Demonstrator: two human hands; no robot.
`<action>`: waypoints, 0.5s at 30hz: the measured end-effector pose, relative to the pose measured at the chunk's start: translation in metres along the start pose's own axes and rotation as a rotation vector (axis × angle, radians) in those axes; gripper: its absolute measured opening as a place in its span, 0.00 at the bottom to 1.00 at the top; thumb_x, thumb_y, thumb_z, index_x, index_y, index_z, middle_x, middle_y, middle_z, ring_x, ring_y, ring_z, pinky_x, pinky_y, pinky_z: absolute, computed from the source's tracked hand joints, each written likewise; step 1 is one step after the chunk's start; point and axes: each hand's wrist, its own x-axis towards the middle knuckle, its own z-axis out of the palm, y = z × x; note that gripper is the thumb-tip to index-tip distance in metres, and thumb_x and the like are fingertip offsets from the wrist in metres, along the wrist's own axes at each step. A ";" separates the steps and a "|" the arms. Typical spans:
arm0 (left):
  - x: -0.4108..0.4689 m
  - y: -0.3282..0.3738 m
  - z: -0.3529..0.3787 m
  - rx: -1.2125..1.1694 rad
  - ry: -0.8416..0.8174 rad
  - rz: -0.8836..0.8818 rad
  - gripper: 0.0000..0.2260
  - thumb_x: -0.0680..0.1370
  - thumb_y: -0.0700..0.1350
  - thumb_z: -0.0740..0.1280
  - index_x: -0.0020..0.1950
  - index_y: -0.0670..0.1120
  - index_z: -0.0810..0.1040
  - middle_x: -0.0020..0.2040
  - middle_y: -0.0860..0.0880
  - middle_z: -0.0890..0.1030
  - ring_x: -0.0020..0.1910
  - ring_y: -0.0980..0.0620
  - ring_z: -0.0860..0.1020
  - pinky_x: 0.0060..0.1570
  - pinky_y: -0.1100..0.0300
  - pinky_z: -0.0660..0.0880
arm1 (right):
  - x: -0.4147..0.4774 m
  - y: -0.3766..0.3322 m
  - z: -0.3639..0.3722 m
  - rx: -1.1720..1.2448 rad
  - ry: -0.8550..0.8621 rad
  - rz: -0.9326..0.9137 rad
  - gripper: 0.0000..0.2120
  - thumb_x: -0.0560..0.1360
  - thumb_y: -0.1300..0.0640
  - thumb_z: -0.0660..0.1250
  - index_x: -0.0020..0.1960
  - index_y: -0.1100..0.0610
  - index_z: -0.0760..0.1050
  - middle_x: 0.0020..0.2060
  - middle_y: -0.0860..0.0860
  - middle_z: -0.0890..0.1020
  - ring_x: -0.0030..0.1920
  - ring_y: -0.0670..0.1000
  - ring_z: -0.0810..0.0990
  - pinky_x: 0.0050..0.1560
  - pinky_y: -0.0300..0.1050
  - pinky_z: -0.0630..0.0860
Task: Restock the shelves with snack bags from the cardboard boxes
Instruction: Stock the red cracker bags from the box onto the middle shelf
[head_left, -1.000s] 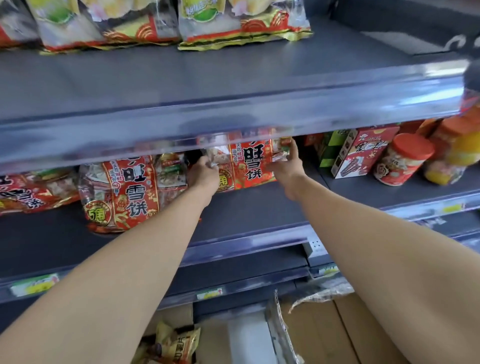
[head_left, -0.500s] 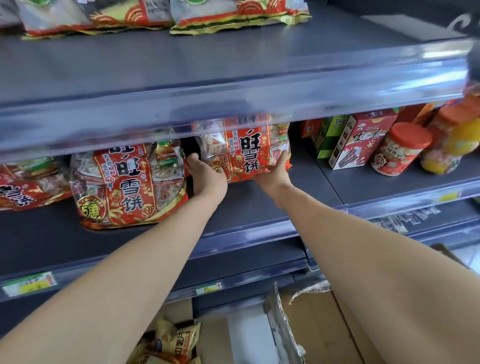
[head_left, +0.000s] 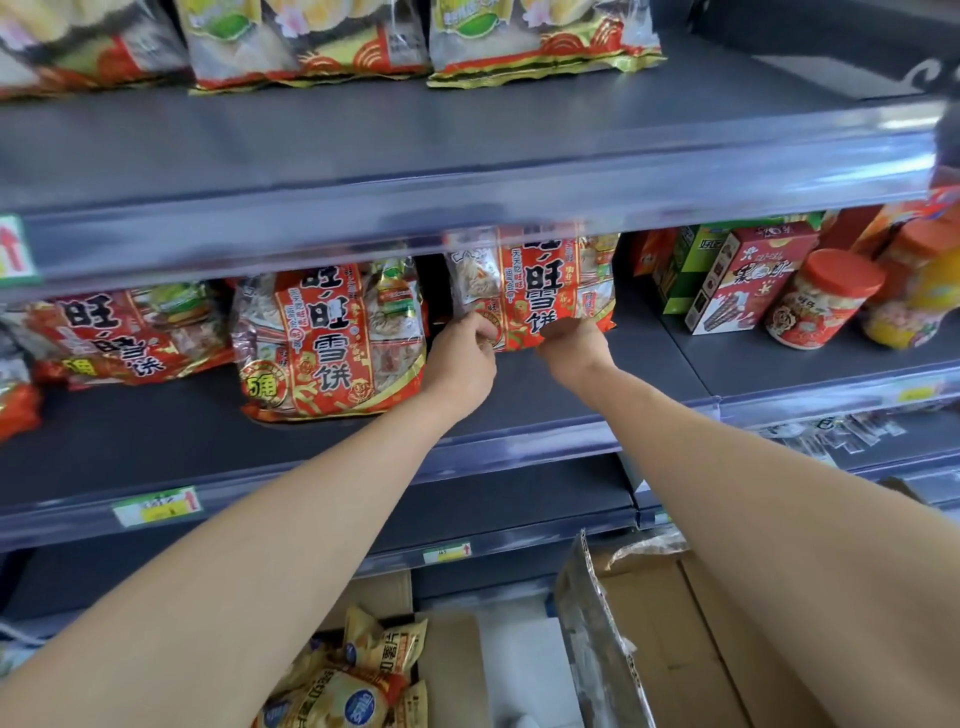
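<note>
A red snack bag (head_left: 535, 283) with black characters stands upright at the back of the middle shelf (head_left: 519, 410). My left hand (head_left: 462, 364) pinches its lower left edge and my right hand (head_left: 571, 348) grips its bottom right edge. To its left stands a second red snack bag (head_left: 327, 338), and a third one (head_left: 119, 332) lies tilted further left. Below the shelves an open cardboard box (head_left: 654, 634) sits on the floor, and beside it a box holds several yellow snack bags (head_left: 353, 680).
The upper shelf (head_left: 467, 156) overhangs the bag's top and carries several pale snack bags (head_left: 540, 41). Right of the held bag stand a red carton (head_left: 748, 275), a green carton (head_left: 685, 265) and red-lidded jars (head_left: 821, 296). Price tags (head_left: 156, 506) line the shelf edge.
Both hands have slid down from the bag's sides to its bottom edge, and their fingers have curled onto it. The bag stands more upright.
</note>
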 end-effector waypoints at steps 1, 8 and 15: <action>-0.007 -0.002 -0.006 -0.002 -0.002 0.015 0.10 0.80 0.37 0.59 0.57 0.43 0.76 0.59 0.47 0.78 0.56 0.48 0.76 0.51 0.61 0.71 | -0.009 -0.004 0.002 0.022 -0.004 -0.001 0.09 0.77 0.64 0.59 0.43 0.54 0.77 0.46 0.55 0.78 0.45 0.56 0.75 0.43 0.42 0.71; -0.066 -0.037 -0.069 -0.043 0.002 0.048 0.09 0.80 0.35 0.59 0.55 0.42 0.77 0.56 0.46 0.78 0.50 0.51 0.75 0.45 0.66 0.70 | -0.084 -0.044 0.022 0.138 -0.051 -0.034 0.08 0.75 0.63 0.63 0.51 0.59 0.79 0.44 0.55 0.79 0.44 0.54 0.75 0.38 0.40 0.72; -0.131 -0.083 -0.149 -0.014 0.066 0.041 0.09 0.80 0.36 0.60 0.55 0.43 0.78 0.56 0.48 0.78 0.51 0.53 0.74 0.51 0.64 0.68 | -0.158 -0.089 0.060 0.175 -0.071 -0.114 0.18 0.77 0.61 0.64 0.67 0.59 0.74 0.60 0.56 0.79 0.49 0.54 0.78 0.44 0.43 0.74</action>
